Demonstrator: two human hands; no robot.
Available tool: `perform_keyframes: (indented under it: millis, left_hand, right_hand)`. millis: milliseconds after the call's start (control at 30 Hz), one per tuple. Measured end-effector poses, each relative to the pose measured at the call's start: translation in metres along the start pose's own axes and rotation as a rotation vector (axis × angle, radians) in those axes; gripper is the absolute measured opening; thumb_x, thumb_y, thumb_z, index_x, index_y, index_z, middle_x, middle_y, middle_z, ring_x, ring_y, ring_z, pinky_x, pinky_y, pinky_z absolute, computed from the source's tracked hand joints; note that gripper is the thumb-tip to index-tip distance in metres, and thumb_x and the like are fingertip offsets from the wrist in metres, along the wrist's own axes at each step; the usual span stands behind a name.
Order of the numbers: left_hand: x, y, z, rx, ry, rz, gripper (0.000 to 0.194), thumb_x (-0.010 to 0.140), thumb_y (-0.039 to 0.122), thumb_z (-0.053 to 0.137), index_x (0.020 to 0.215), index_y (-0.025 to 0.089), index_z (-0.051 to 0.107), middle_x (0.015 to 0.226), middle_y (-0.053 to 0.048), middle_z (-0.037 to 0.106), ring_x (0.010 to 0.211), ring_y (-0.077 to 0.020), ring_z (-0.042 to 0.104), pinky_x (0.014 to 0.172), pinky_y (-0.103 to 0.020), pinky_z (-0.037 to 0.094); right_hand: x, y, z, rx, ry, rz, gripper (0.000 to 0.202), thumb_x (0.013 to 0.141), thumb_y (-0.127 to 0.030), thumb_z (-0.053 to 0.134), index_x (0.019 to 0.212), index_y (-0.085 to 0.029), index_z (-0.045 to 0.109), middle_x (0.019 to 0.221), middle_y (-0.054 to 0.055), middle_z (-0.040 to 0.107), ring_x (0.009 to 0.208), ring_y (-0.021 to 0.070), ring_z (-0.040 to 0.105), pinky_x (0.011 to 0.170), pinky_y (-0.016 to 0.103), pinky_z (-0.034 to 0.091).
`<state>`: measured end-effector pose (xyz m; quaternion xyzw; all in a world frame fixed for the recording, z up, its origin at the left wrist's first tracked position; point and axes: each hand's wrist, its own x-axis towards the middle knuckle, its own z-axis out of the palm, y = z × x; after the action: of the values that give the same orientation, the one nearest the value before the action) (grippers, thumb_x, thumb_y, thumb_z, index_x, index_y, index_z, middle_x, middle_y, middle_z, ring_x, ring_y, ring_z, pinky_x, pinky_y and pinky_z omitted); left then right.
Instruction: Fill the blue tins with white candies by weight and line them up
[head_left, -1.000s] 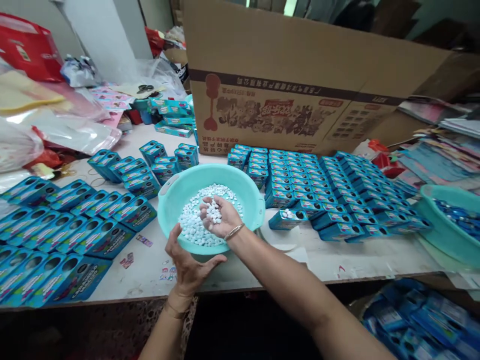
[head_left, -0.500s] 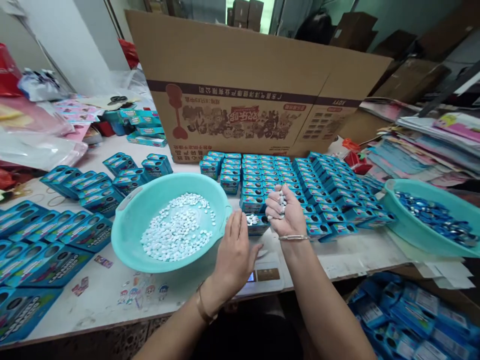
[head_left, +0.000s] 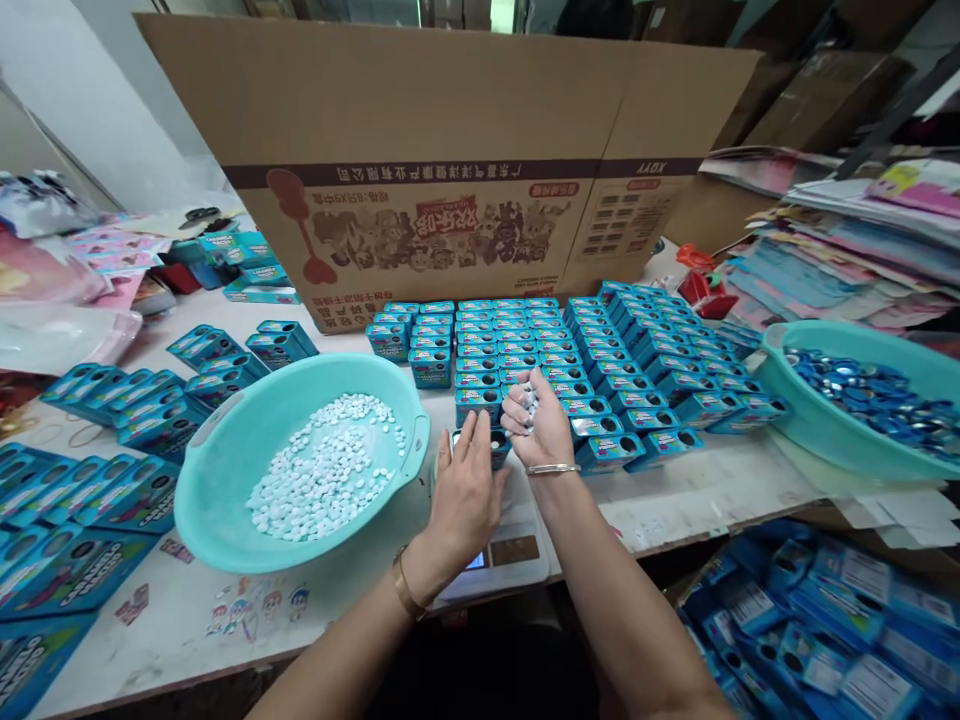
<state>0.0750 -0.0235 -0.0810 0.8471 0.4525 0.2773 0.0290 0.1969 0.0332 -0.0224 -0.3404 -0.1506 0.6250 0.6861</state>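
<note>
My right hand (head_left: 537, 418) is curled round a handful of small white candies (head_left: 530, 402), just above the front blue boxes. My left hand (head_left: 466, 490) lies flat with its fingers stretched out, over a small blue box (head_left: 498, 447) on a white scale (head_left: 529, 565). The fingers partly hide this box and its contents. A round turquoise basin (head_left: 206, 500) stands to the left, with many pale candies (head_left: 326, 465) spread over its floor. Rows of small blue boxes (head_left: 516, 350) with dark round holes stand behind my hands.
A large cardboard box (head_left: 450, 110) rises behind the rows. To the right, a turquoise basin (head_left: 810, 420) holds blue foil pieces (head_left: 877, 395). More blue boxes (head_left: 105, 490) stand at the far left; others (head_left: 810, 630) lie in a heap below the table's right edge.
The view has shifted, so most things appear further left. My right hand has come closer to my left hand, still holding candies. My left fingers now cover more of the box on the scale.
</note>
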Motion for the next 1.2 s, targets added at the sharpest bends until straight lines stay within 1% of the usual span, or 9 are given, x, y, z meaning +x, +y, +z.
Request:
perform_keyframes:
  millis: [100,200,367,433,533,733,867,1033,1200]
  left_hand:
    - [0.007,0.005,0.001,-0.111,-0.005,-0.034,0.082,0.094,0.012,0.039,0.154,0.010,-0.017,0.153,-0.025,0.039,0.148,-0.0304,0.030,0.117,-0.062,0.029]
    - [0.011,0.012,0.002,-0.216,-0.023,-0.038,0.092,0.089,0.006,0.038,0.150,0.013,-0.030,0.160,-0.026,0.024,0.150,-0.0323,0.022,0.118,-0.064,0.024]
    - [0.016,0.016,0.000,-0.612,-0.036,-0.027,0.102,0.083,0.003,0.042,0.148,0.022,-0.035,0.164,-0.016,-0.018,0.153,-0.0314,-0.001,0.124,-0.056,0.013]
    - [0.019,0.014,-0.004,-0.831,-0.048,-0.066,0.105,0.079,0.001,0.043,0.150,0.026,-0.031,0.164,-0.009,-0.024,0.153,-0.0276,-0.008,0.126,-0.050,0.007]
    - [0.025,0.011,-0.012,-1.139,-0.035,-0.182,0.109,0.073,0.000,0.045,0.152,0.030,-0.024,0.166,-0.004,-0.018,0.153,-0.0227,-0.009,0.126,-0.046,0.002]
    - [0.032,0.006,-0.018,-1.511,0.010,-0.425,0.109,0.067,0.005,0.048,0.152,0.034,-0.014,0.168,-0.005,0.003,0.154,-0.0188,0.008,0.124,-0.047,0.011]
    - [0.036,0.004,-0.015,-1.626,0.073,-0.518,0.101,0.071,0.012,0.051,0.153,0.034,-0.005,0.166,-0.007,0.014,0.152,-0.0205,0.019,0.122,-0.048,0.021]
    - [0.041,0.003,-0.021,-1.732,0.115,-0.628,0.076,0.091,0.033,0.048,0.153,0.031,0.004,0.164,-0.009,0.021,0.149,-0.0192,0.029,0.120,-0.043,0.027]
    - [0.040,0.003,-0.034,-1.742,0.187,-0.603,0.066,0.095,0.058,0.045,0.150,0.032,0.021,0.161,-0.009,0.030,0.146,-0.0225,0.035,0.119,-0.044,0.028]
  right_hand:
    - [-0.003,0.005,0.002,-0.028,0.035,-0.071,0.037,0.082,-0.052,0.070,0.078,-0.020,0.052,0.054,-0.010,0.040,0.036,0.0039,0.027,0.031,0.015,0.016]
    - [-0.005,0.010,0.003,-0.070,0.046,-0.157,0.038,0.078,-0.053,0.072,0.077,-0.020,0.053,0.055,-0.009,0.042,0.036,0.0037,0.028,0.032,0.015,0.017]
    - [-0.006,0.015,0.003,-0.140,0.051,-0.258,0.045,0.071,-0.059,0.076,0.078,-0.020,0.054,0.056,-0.009,0.043,0.037,0.0033,0.029,0.032,0.015,0.017]
    - [-0.007,0.016,0.004,-0.161,0.063,-0.277,0.045,0.071,-0.059,0.076,0.077,-0.020,0.054,0.055,-0.009,0.043,0.037,0.0036,0.030,0.033,0.016,0.018]
    - [-0.009,0.017,0.006,-0.177,0.066,-0.307,0.043,0.072,-0.057,0.076,0.076,-0.020,0.055,0.055,-0.009,0.043,0.038,0.0044,0.033,0.034,0.016,0.023]
    - [-0.010,0.020,0.008,-0.174,0.077,-0.342,0.041,0.074,-0.055,0.075,0.073,-0.020,0.055,0.054,-0.009,0.041,0.042,0.0051,0.035,0.039,0.017,0.029]
    - [-0.010,0.019,0.009,-0.166,0.078,-0.345,0.038,0.075,-0.053,0.075,0.074,-0.020,0.056,0.054,-0.009,0.040,0.043,0.0054,0.035,0.041,0.017,0.030]
    - [-0.012,0.017,0.009,-0.171,0.074,-0.341,0.037,0.075,-0.052,0.075,0.072,-0.019,0.057,0.052,-0.009,0.037,0.044,0.0060,0.036,0.042,0.017,0.034]
    - [-0.013,0.010,0.010,-0.126,0.101,-0.246,0.035,0.083,-0.049,0.069,0.072,-0.019,0.054,0.050,-0.010,0.035,0.038,0.0044,0.028,0.034,0.015,0.020]
